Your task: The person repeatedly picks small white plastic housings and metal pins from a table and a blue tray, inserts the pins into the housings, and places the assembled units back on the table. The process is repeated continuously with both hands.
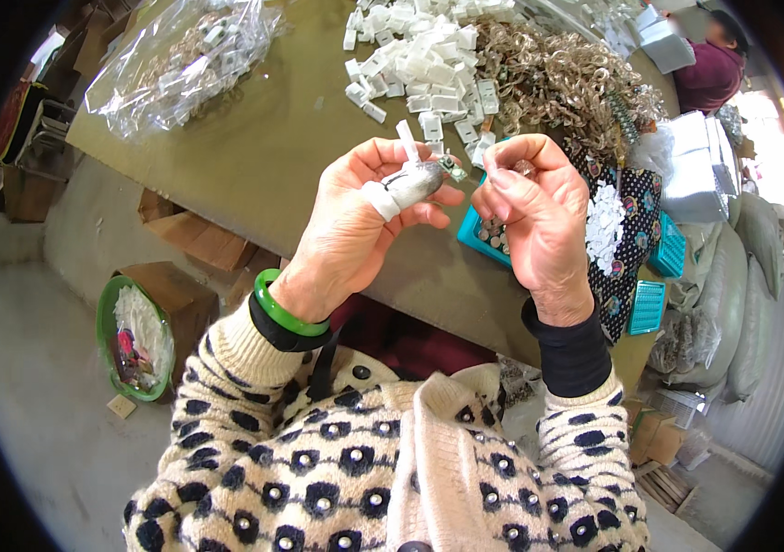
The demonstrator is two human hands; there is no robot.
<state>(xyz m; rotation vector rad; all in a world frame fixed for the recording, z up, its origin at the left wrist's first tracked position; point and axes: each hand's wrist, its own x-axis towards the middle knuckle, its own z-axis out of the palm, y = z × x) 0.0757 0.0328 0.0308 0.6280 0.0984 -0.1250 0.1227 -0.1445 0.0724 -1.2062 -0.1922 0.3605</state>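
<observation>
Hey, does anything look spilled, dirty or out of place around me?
Two small things: a pale square piece lies alone on the floor beside the green basin, as if dropped, and the whitish finger covering on your left hand looks darkly smudged.

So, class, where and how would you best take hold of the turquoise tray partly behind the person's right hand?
I'd grip the turquoise tray by its left wall, coming from the person's left: the raised rim shows there, whereas the right hand hides its right side. Keeping it level seems wise, as small round pieces lie inside.
</observation>
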